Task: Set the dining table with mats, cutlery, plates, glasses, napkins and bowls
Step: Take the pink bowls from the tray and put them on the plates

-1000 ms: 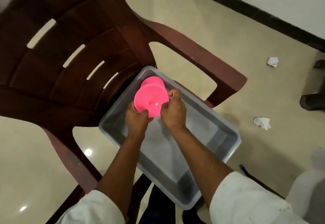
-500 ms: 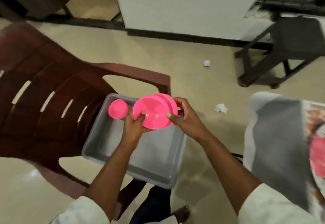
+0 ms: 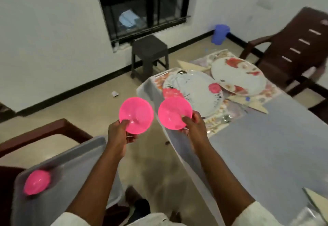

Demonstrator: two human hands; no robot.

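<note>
Head view: left hand pinches one pink bowl, right hand pinches another, both held just beside the surface edge.

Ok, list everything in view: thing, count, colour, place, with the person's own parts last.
pink bowls: three, pink; one in each hand, one in the tub
tub: one, grey, lower left on a chair
plates: two, white with red flowers, on the mats
mats: floral, on the table's far end; number unclear
table: one, grey-blue cover, right
chairs: two, dark brown, far right and lower left
stool: one, black, under the window
bucket: one, blue, far corner
left hand: grips a bowl
right hand: grips a bowl
</note>
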